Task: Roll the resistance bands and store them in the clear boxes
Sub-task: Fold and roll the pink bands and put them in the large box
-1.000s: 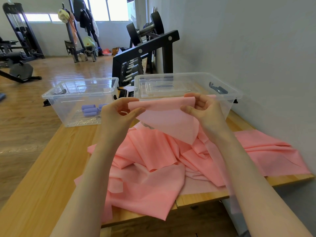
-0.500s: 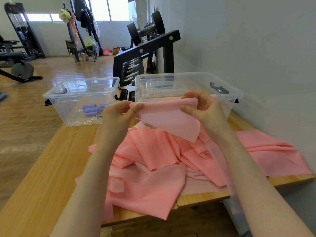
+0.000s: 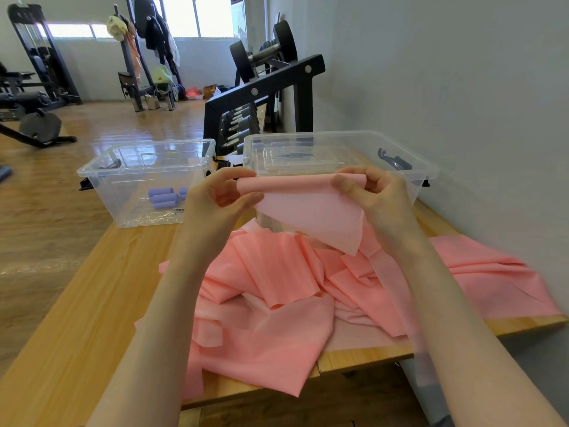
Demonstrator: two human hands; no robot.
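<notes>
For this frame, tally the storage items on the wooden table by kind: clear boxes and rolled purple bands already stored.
Clear plastic boxes: 2
Rolled purple bands inside the left box: 4
Total: 6

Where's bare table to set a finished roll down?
Bare table lies left of the pink bands, in front of the left box. A bare strip sits right of the right box. The middle is crowded.
</notes>
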